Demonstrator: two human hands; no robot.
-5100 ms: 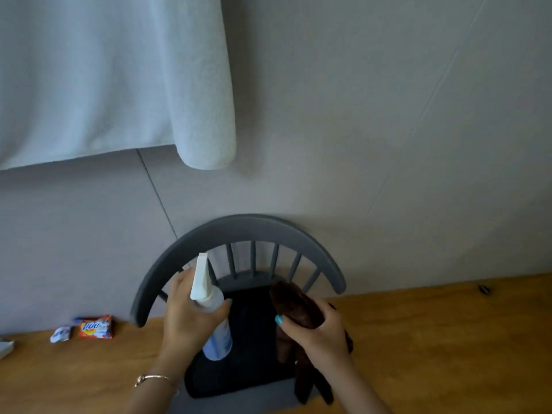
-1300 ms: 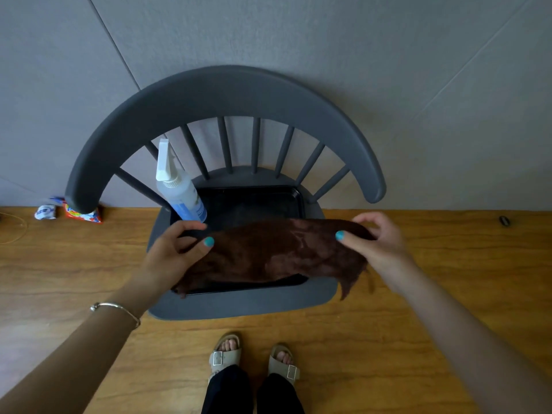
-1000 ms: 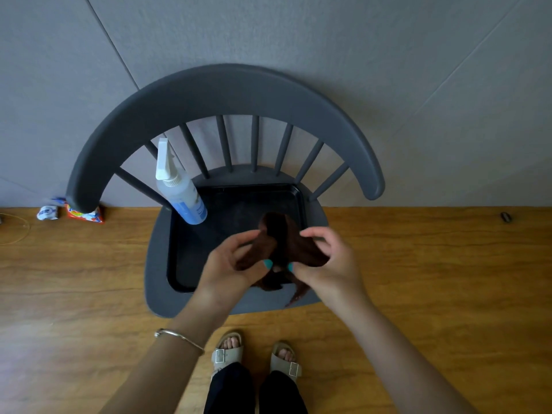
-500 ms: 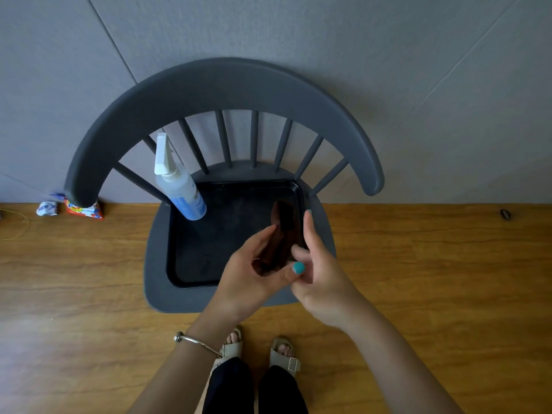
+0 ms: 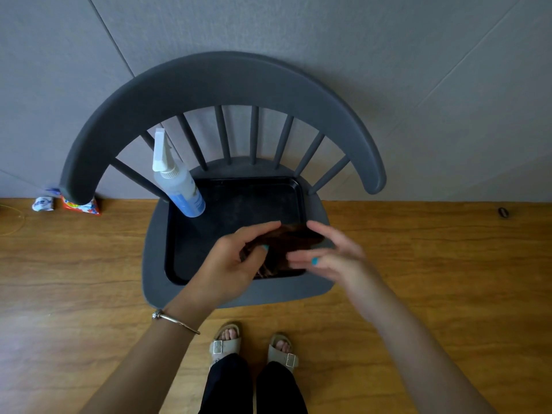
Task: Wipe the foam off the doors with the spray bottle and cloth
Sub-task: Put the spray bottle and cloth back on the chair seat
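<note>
Head view: left hand (image 5: 236, 264) pinches cloth (image 5: 286, 246) (partly hidden, right hand (image 5: 331, 255) blurred).

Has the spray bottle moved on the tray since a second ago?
No. The white-topped blue spray bottle stands in the black tray's back-left corner, as before.

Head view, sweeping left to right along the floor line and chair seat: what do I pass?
White crumpled wrapper → orange packet → spray bottle → left hand gripping the brown cloth → right hand → small dark object on the floor.
</note>
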